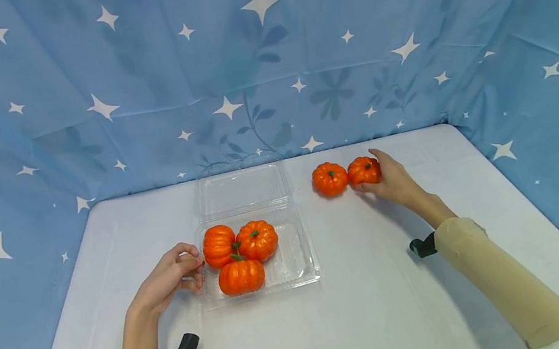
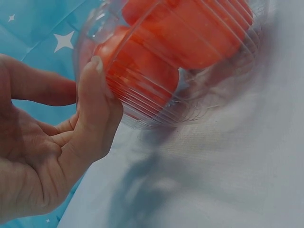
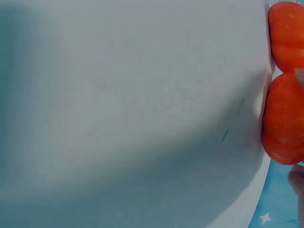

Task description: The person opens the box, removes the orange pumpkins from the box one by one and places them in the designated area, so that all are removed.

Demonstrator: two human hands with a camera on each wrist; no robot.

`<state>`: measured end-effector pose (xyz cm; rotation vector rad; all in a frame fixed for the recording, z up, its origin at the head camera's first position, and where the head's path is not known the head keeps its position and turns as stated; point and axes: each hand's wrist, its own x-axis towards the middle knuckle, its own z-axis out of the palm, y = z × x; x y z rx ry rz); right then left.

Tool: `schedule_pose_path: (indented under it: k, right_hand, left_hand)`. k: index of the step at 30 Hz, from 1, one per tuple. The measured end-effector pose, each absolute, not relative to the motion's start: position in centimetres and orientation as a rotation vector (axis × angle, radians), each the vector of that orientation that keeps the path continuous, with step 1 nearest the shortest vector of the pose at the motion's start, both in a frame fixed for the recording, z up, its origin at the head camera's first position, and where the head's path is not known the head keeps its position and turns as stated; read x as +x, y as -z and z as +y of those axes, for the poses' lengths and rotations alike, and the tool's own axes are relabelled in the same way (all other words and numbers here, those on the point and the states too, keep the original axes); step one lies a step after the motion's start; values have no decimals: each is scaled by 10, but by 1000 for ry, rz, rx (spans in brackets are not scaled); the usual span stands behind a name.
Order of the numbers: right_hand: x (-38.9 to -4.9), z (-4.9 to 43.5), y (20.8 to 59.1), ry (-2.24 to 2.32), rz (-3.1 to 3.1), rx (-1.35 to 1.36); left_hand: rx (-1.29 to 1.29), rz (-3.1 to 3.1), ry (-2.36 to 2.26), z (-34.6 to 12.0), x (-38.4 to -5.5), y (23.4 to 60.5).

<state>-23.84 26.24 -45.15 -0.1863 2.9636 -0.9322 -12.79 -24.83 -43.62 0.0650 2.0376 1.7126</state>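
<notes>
At the left side of a clear plastic clamshell container point(image 1: 294, 259), my left hand point(image 1: 175, 271) pinches its edge between thumb and fingers. In the left wrist view the fingertips point(image 2: 95, 71) lie against the ribbed see-through wall. Three small orange pumpkins sit inside: a left one point(image 1: 219, 246), a right one point(image 1: 257, 241) and a front one point(image 1: 241, 277). At the back right, my right hand point(image 1: 393, 179) has thumb and fingers around another small pumpkin point(image 1: 363, 171). A further pumpkin point(image 1: 329, 179) stands just left of it; both show at the right wrist view's edge.
The container's lid point(image 1: 243, 190) lies folded back behind its base. Everything stands on a white-covered table point(image 1: 370, 308). Blue curtains point(image 1: 251, 79) with white stars rise along the back and both sides.
</notes>
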Motion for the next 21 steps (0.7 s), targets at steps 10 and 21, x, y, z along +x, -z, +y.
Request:
schedule_pose_path:
  k: [10,21]
  right_hand:
    - [-226,257,447,1030,3112,-322]
    - [-205,238,433,1171,3204,-379]
  left_hand:
    - [65,2039,-1717,-248,-127,436]
    - [19,2059,-1702,-244,-130,436]
